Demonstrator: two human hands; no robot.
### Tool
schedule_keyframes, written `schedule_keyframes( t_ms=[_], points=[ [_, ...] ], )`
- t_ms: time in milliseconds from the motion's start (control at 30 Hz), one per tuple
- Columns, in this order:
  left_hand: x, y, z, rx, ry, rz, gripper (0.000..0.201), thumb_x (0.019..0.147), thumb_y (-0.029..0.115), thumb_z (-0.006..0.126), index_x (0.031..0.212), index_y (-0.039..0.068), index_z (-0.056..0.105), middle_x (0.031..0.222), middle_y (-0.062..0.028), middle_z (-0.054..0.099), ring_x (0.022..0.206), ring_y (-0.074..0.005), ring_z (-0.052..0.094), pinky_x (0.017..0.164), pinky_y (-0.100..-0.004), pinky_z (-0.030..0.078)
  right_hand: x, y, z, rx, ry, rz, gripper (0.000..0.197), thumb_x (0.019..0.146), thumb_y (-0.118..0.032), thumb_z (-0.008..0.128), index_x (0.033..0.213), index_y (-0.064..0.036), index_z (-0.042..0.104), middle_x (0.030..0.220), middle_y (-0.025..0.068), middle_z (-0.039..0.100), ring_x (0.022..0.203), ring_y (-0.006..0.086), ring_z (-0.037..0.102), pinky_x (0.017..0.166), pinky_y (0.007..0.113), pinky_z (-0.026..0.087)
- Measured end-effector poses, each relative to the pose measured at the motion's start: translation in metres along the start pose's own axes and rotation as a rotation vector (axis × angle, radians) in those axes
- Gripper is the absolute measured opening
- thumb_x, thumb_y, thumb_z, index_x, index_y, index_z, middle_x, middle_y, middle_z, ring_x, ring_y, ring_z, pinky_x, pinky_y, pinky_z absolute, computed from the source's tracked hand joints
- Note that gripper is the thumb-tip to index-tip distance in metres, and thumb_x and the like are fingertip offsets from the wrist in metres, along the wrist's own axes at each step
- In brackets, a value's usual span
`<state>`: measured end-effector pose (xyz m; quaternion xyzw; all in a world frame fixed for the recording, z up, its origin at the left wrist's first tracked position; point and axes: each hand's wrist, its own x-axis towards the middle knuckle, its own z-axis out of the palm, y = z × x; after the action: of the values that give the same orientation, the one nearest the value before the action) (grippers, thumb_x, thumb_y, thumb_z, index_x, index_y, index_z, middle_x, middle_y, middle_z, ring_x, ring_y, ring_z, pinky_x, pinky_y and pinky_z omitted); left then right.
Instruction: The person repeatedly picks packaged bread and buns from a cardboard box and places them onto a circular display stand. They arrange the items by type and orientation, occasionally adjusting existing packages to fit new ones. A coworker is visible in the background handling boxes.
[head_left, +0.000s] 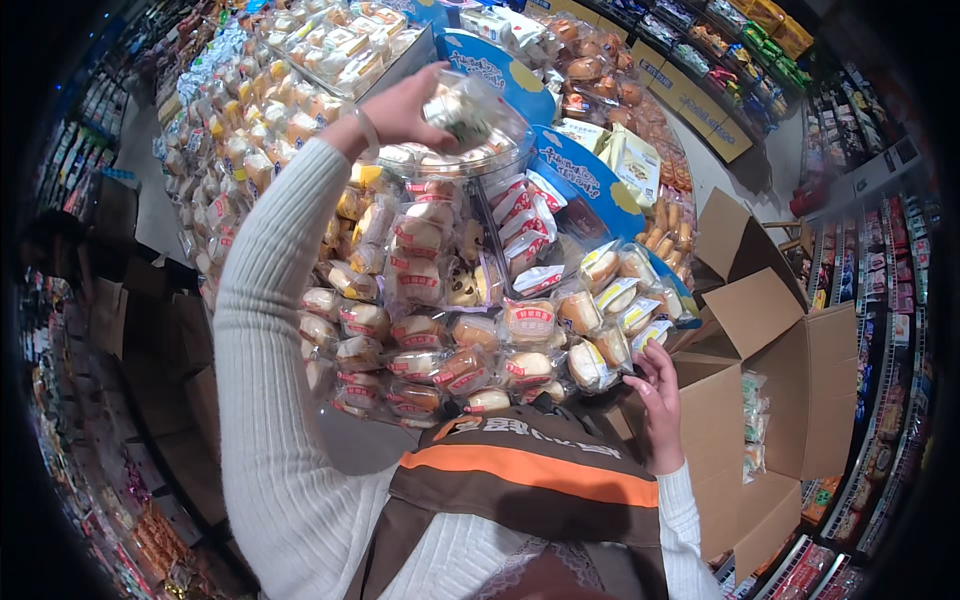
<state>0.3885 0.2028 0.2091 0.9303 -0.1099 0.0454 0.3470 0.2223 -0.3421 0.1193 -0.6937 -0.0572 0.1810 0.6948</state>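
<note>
My left hand (398, 108) reaches over the far part of the bread display, its thumb and fingers closed round a clear plastic package (465, 112) of something pale with green on it. Below that package is a clear-walled round tray (470, 165) of wrapped pale goods. At the display's near right edge, my right hand (657, 392) has its fingers apart and nothing in it. Its fingertips are beside a wrapped bun (592, 366); whether they touch it I cannot tell.
Several wrapped buns (415, 362) cover the near display. Blue signs (588, 175) stand among the goods. An open cardboard box (705, 440) with wrapped packs (754, 425) inside stands on my right. More cartons (165, 390) are on the left, and stocked shelves (880, 380) line both sides.
</note>
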Motion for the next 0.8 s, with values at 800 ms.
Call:
schedule_keyframes(
  t_ms=[800],
  points=[
    [0.134, -0.089, 0.122, 0.311, -0.152, -0.471, 0.122, 0.064, 0.066, 0.083, 0.153, -0.004, 0.038, 0.137, -0.0271, 0.061, 0.126, -0.0368, 0.061, 0.107, -0.0376, 0.048, -0.006, 0.053, 0.000, -0.103, -0.092, 0.168, 0.056, 0.093, -0.012, 0.072, 0.144, -0.0030, 0.048, 0.154, 0.0094, 0.035, 0.128, 0.0226, 0.052, 0.100, 0.035, 0.049]
  ],
)
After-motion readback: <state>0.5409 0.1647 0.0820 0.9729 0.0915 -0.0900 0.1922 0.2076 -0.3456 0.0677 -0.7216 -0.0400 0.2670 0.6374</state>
